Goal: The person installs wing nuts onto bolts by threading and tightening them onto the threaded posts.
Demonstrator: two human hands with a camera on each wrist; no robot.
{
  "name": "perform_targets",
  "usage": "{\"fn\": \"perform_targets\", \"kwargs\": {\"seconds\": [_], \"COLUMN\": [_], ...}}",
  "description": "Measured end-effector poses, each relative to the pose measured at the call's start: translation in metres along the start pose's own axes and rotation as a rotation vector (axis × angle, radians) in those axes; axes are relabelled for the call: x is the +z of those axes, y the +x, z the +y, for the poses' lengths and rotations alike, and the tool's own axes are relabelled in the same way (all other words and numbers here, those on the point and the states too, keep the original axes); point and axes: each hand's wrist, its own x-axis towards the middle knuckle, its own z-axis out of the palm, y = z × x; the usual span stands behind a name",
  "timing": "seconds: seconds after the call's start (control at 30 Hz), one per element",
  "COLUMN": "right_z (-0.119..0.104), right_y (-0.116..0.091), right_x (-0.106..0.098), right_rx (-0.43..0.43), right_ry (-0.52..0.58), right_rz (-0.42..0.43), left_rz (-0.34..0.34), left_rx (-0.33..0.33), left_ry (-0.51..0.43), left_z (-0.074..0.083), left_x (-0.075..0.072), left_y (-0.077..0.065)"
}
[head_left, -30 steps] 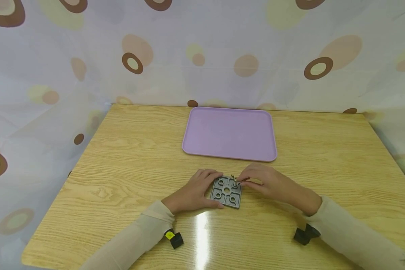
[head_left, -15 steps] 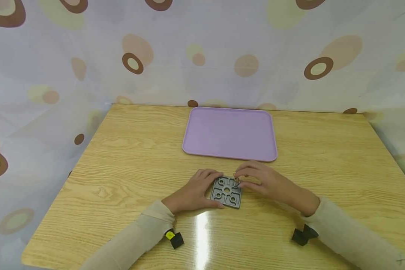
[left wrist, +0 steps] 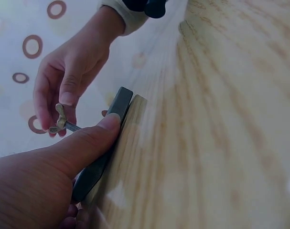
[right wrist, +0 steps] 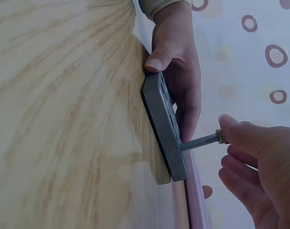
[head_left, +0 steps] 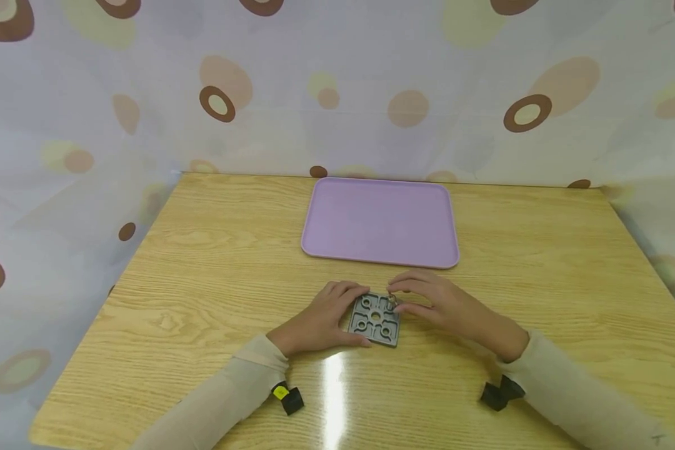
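A grey square metal plate (head_left: 375, 319) with raised ribs and round holes lies on the table in the head view. My left hand (head_left: 322, 319) grips its left side, thumb on the near edge and fingers at the far edge. From the plate's far right hole rises a threaded rod (right wrist: 200, 142), standing upright. A brass-coloured wing nut (left wrist: 60, 120) sits at the rod's top. My right hand (head_left: 447, 306) holds the wing nut between thumb and fingers; in the right wrist view the thumb covers most of it.
A shallow purple tray (head_left: 379, 222) lies behind the plate, near the table's back edge. Patterned cloth (head_left: 337, 81) hangs behind and beside the wooden table (head_left: 230, 250).
The right hand's thumb and fingers have shifted round the wing nut and spread apart a little, and its wings have turned. The left hand and plate keep their place.
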Motion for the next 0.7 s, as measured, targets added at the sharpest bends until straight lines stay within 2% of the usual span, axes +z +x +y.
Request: {"fn": "perform_targets", "kwargs": {"seconds": [0.4, 0.7], "right_z": [-0.007, -0.009], "right_y": [0.004, 0.005], "right_x": [0.005, 0.006], "right_rx": [0.040, 0.047], "right_ry": [0.019, 0.005], "right_rz": [-0.011, 0.021], "left_rz": [0.005, 0.013], "left_rx": [-0.011, -0.024], "left_ry": [-0.010, -0.015], "left_z": [0.003, 0.005], "left_x": [-0.002, -0.004], "left_y": [-0.007, -0.014]}}
